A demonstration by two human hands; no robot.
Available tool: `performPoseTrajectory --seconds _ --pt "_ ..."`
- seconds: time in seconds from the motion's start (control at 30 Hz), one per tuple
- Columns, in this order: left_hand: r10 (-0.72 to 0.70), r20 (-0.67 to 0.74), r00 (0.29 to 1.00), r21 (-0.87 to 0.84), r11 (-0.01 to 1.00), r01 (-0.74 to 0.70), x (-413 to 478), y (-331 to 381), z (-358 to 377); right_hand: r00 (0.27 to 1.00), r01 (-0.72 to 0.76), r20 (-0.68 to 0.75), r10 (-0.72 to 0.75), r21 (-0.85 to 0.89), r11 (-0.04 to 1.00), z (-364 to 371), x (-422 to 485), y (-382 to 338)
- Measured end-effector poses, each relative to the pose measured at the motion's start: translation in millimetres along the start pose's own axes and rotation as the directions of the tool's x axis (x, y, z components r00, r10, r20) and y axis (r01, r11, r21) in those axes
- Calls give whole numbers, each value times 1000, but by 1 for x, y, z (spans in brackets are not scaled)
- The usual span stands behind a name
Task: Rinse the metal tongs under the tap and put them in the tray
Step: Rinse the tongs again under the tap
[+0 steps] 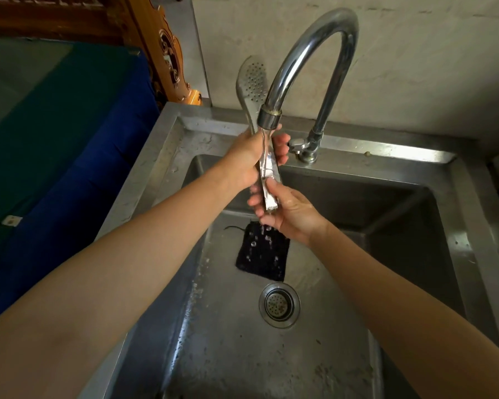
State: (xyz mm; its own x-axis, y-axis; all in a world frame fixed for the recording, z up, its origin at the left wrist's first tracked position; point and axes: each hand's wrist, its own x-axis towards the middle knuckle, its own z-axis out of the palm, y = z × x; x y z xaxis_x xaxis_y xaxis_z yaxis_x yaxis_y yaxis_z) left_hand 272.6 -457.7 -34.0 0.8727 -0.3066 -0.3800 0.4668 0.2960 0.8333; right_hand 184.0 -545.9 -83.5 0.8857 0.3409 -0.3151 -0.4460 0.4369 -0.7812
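The metal tongs (pixel 252 82) stand nearly upright over the sink, their perforated spoon-shaped ends pointing up behind the tap's spout. My left hand (pixel 249 156) grips their middle, just under the nozzle of the curved chrome tap (pixel 308 50). My right hand (pixel 285 210) holds the hinged lower end between thumb and fingers. Water runs from the nozzle down along the handles and drips off below my right hand. No tray is in view.
The steel sink (pixel 167 156) has a drain strainer (pixel 279 305) in its floor and a black scrubbing pad (pixel 261 260) lying behind the drain. A blue and green cloth (pixel 61 156) covers the surface on the left. A carved wooden panel (pixel 167 47) stands at the back left.
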Motion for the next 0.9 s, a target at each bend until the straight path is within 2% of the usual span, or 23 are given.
performPoseTrajectory --seconds 0.1,0.2,0.3,0.43,0.53,0.67,0.8,0.9 --pt "51 22 998 6 999 -51 -1 2 10 993 42 -113 -24 158 986 -2 1 4" --pt "58 71 996 -16 998 -58 -2 5 12 996 25 -90 -5 219 975 -2 0 3" --pt "131 125 984 90 986 -142 -9 1 10 997 -26 -60 44 271 962 -1 0 4" --pt "167 153 974 208 958 -197 -16 -16 3 978 -118 -135 159 271 955 1 2 11" --pt "141 57 988 222 963 -150 -15 -23 -4 953 -163 -210 219 253 954 5 5 21" --pt "60 -42 997 140 989 -53 -11 -32 -15 924 -187 -260 280 331 925 12 8 32" --pt "-28 -74 997 112 993 37 -16 -44 -28 885 -247 -313 345 314 917 18 4 44" --pt "-60 -63 996 208 975 72 -19 -57 -37 859 -268 -331 391 360 894 21 -1 55"
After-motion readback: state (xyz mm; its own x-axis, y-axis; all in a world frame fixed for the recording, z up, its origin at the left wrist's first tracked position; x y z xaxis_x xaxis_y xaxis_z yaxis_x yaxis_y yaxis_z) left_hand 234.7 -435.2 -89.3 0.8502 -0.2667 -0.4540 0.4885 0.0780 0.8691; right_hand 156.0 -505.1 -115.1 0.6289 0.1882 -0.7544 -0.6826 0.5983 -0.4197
